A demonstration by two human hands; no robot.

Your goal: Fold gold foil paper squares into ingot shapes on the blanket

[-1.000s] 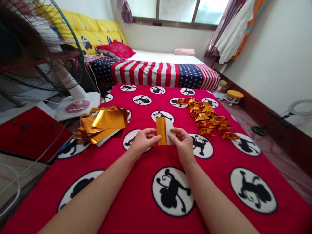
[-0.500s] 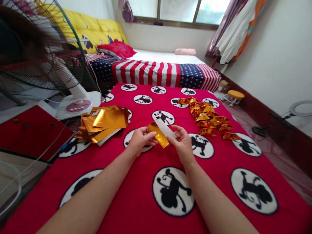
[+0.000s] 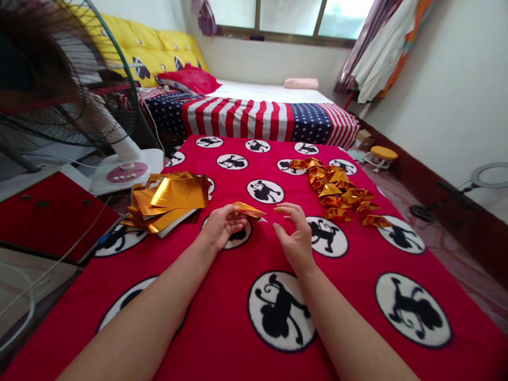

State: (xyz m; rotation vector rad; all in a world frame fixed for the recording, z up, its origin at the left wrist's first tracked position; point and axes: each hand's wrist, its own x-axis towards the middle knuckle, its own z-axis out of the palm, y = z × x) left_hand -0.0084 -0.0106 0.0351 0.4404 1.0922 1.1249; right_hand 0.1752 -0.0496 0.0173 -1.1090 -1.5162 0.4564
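Observation:
Between thumb and fingers, my left hand [image 3: 223,226] grips one end of a folded sheet of gold foil paper [image 3: 251,210]. The sheet is seen nearly edge-on, its free end pointing right with a bit of white showing beneath. My right hand [image 3: 294,233] is just to the right of that end, thumb and fingers apart, holding nothing. To the left lies a stack of flat gold foil sheets [image 3: 180,191], loosely piled. Over on the right sit several folded gold foil ingots [image 3: 335,190] in a cluster.
A red cloth [image 3: 214,328] with monkey prints covers the surface under my hands. An electric fan [image 3: 127,159] stands at the left beside a red cabinet [image 3: 51,211]. Beyond is a bed [image 3: 254,116]; a yellow stool [image 3: 383,153] stands on the floor at right.
My right hand has let go of the foil paper and its fingers have spread. The foil, earlier facing me with gold and white showing, is now turned nearly edge-on in my left hand.

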